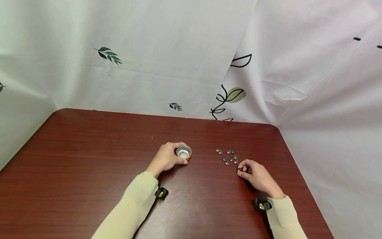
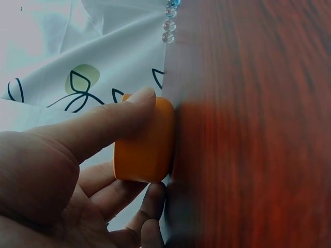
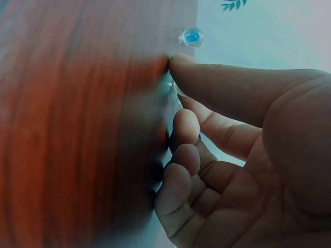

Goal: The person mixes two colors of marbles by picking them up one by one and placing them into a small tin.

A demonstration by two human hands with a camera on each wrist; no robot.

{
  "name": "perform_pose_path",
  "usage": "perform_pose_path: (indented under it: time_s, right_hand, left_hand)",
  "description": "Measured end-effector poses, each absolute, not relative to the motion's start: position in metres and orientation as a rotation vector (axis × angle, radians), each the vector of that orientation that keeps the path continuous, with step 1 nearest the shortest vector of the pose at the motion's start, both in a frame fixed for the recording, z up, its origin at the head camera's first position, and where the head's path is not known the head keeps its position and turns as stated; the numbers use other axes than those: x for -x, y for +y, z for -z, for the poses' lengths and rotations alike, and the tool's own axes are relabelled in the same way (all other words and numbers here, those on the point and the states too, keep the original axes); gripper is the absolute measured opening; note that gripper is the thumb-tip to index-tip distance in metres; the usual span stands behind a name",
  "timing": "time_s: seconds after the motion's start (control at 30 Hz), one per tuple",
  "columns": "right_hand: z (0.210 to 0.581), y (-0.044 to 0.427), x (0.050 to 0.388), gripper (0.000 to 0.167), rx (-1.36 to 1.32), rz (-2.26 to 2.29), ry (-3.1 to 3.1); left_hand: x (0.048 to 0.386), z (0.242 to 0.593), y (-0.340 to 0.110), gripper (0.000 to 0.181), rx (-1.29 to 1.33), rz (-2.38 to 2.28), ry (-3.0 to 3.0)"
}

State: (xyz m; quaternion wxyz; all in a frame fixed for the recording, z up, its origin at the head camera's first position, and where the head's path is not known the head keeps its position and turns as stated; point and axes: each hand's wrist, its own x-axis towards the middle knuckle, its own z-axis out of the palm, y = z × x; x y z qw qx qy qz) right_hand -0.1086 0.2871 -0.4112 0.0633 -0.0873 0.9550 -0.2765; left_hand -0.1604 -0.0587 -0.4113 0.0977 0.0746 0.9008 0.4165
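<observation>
Left hand [image 1: 167, 156]: thumb on one side, fingers on the other, grip spread only as wide as the small orange tin [image 1: 183, 153] it holds. Tin is mouth up, silvery inside, nothing seen in it. Its base is at the surface [image 1: 191, 205]; can't tell if it's touching or just off.

Right hand [image 1: 258, 174]: grip nearly closed, thumb and index finger pinching one marble [image 1: 239, 169], dark greenish in the head view. Other fingers curled in. Right wrist view shows only a sliver of it between the fingertips, so can't tell if it's lifted.

Nine loose marbles [image 1: 228, 151] lie scattered between the hands, nearer the right one: two blue, one yellow-green, rest mostly clear. All are well apart from the tin.

Surface is reddish-brown wood grain; white leaf-print cloth [image 1: 149, 49] hangs behind. Both sleeves [image 1: 134, 199] pale yellow.
</observation>
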Motion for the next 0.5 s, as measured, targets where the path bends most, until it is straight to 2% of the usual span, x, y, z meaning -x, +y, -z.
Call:
perform_pose_path:
  time_s: [0.5]
  right_hand:
    - [0.4107,0.2876,0.1082,0.011,0.253,0.821,2.87]
  left_hand:
    - [0.1593,0.4121,-0.0594,0.057,-0.219,-1.245,2.67]
